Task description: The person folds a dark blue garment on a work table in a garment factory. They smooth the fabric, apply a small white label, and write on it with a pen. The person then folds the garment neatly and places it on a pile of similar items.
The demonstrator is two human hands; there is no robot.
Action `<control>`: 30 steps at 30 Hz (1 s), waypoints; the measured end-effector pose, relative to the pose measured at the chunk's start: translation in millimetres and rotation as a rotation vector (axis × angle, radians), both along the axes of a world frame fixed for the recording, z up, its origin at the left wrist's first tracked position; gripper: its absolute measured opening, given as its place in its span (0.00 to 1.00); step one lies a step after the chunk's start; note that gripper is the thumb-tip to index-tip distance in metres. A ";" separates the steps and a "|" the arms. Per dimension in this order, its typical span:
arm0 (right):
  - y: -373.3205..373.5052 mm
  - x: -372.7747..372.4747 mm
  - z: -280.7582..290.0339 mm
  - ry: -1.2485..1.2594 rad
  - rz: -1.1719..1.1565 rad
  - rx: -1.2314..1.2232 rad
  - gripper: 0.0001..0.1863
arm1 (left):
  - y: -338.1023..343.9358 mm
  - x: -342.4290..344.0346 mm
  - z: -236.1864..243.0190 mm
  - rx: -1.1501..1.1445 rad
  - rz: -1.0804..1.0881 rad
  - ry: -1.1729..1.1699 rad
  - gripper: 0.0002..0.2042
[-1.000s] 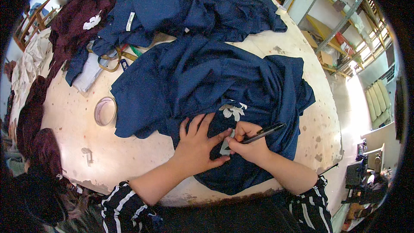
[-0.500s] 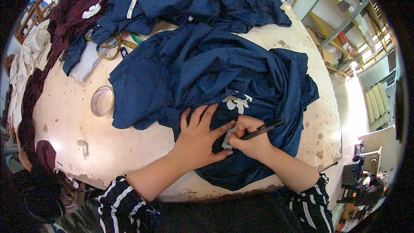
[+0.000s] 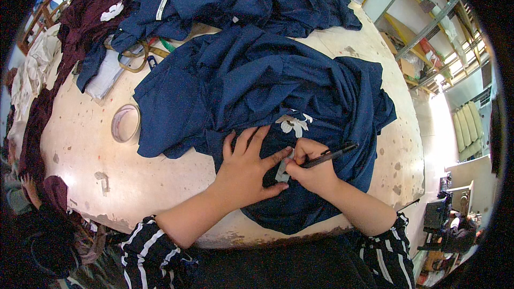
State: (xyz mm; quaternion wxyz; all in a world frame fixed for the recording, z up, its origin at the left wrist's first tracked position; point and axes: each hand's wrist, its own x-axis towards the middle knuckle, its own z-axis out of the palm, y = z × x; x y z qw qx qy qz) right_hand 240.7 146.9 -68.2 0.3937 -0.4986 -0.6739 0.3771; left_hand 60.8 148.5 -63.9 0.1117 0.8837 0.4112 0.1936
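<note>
A dark blue garment (image 3: pixel 235 80) lies bunched in front of me, with a white flower-shaped piece (image 3: pixel 293 124) on it. My left hand (image 3: pixel 243 168) rests flat on the cloth, fingers spread. Between its thumb and forefinger sits a small pale tag (image 3: pixel 282 171). My right hand (image 3: pixel 313 168) grips a black pen (image 3: pixel 334 155) that slants up to the right. The pen's tip is at the tag, mostly hidden by the fingers.
A roll of tape (image 3: pixel 126 123) stands left of the garment. Beyond it are papers (image 3: pixel 107 77) and a yellow tape measure (image 3: pixel 134 59). More blue cloth (image 3: pixel 214 0) and maroon cloth (image 3: pixel 91 8) cover the table's far side. Another person's hand (image 3: pixel 31 190) shows at lower left.
My right hand and the pen have shifted slightly, uncovering more of the tag. My left hand stays in place on the cloth. At lower left, the other person's hand has moved up.
</note>
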 end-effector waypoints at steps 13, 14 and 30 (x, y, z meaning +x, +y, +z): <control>2.0 -0.5 2.4 -0.073 -0.014 0.140 0.16 | -0.7 -0.1 1.9 0.006 -0.003 -0.037 0.29; 1.8 0.1 1.6 -0.073 -0.013 0.138 0.16 | -0.7 0.0 2.1 0.006 -0.004 -0.037 0.29; 6.5 8.7 -6.2 -0.015 -0.084 0.093 0.15 | -1.0 0.4 0.1 0.003 0.007 -0.002 0.30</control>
